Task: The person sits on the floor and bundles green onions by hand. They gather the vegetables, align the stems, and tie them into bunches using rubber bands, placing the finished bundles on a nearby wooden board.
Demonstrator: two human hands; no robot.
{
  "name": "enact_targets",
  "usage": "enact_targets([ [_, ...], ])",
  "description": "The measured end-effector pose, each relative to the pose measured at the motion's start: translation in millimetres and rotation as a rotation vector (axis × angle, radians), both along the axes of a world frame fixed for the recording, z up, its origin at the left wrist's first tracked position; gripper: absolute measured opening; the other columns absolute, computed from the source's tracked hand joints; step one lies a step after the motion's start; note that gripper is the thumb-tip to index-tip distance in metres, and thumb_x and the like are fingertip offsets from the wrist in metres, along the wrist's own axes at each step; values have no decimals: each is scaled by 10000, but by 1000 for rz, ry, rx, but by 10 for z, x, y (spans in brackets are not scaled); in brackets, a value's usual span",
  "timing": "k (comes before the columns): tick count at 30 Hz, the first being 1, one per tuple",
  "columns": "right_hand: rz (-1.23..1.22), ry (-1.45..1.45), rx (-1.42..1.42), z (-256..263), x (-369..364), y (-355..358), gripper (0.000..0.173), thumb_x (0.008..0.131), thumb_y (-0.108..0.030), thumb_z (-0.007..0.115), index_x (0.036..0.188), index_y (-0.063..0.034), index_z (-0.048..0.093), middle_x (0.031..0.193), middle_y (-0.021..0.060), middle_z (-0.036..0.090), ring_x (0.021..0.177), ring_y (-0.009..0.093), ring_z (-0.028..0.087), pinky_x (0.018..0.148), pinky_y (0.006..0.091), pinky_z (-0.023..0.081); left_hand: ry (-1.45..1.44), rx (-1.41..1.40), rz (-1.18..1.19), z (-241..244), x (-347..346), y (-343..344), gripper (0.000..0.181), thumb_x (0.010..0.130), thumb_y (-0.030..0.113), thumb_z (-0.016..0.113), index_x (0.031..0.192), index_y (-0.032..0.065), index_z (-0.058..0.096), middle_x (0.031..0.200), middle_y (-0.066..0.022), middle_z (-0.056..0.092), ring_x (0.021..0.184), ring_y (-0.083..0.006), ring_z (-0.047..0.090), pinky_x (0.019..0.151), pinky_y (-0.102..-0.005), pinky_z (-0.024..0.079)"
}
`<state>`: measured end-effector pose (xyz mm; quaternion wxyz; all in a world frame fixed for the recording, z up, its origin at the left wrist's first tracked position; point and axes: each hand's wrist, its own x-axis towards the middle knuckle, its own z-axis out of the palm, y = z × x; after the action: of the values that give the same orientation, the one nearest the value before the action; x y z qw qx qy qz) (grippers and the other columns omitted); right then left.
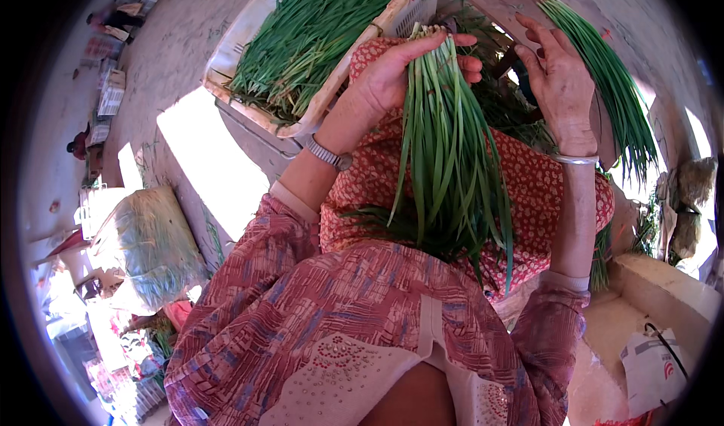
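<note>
My left hand is closed around the pale root ends of a bunch of Chinese chives. Its green leaves hang down over my lap, on red floral cloth. To the right of the bunch, my right hand is raised with its fingers apart, and I see nothing in it. Just beyond that hand, a second bundle of chives lies across a brown board, its leaves drooping over the edge. More dark leaves lie on my lap beneath the held bunch.
A white plastic crate heaped with loose chives stands ahead on the left. Loose leaves lie below the board. A plastic-wrapped bale sits at left, and a white bag at lower right. People are far left.
</note>
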<state>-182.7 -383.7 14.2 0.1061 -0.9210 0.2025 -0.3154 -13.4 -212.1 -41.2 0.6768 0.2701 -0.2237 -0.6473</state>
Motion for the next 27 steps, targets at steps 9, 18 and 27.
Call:
enact_targets([
  [9, 337, -63, -126, -80, 128, 568, 192, 776, -139, 742, 954, -131, 672, 951, 17, 623, 904, 222, 650, 709, 351, 556, 85, -74, 26, -145, 96, -14, 483, 1006, 359, 546, 1359, 30, 521, 1099, -77, 685, 943, -182, 691, 794, -323, 590],
  [18, 250, 39, 27, -164, 145, 642, 139, 783, -198, 741, 855, -100, 673, 855, 23, 657, 824, 238, 671, 624, 371, 543, -93, -9, 109, 18, -41, 5, 545, 1016, 367, 517, 1409, -7, 462, 1172, -108, 661, 998, -197, 675, 887, -333, 561],
  [27, 398, 24, 1060, -64, 78, 403, 293, 923, -323, 673, 975, -37, 712, 771, -48, 614, 697, 43, 541, 612, 225, 416, -58, -50, 85, 0, -24, -3, 572, 1002, 369, 537, 1429, 1, 441, 1249, -151, 637, 1095, -244, 658, 940, -367, 543],
])
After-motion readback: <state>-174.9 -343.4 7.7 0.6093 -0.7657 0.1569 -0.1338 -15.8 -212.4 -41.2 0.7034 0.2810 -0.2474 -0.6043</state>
